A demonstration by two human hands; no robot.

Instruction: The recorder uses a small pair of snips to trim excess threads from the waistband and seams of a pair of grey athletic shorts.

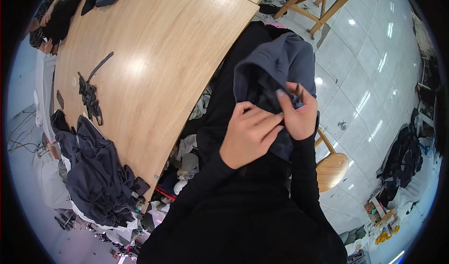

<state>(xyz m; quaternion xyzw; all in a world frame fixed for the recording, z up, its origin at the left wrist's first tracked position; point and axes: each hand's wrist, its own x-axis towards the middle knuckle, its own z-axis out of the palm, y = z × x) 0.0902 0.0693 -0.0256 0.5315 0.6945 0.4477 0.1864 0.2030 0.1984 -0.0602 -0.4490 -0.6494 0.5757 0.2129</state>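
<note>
L fingers: 1 garment; R fingers: 1 tool.

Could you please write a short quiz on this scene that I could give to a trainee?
1. True or false: the left hand and the right hand both touch the dark grey garment.
2. Short answer: on what does the tangle of dark strips lie?
3. Fill in the colour: the small item at the fingers of the right hand shows ____.

Key: 1. True. 2. The wooden table. 3. Blue.
</note>
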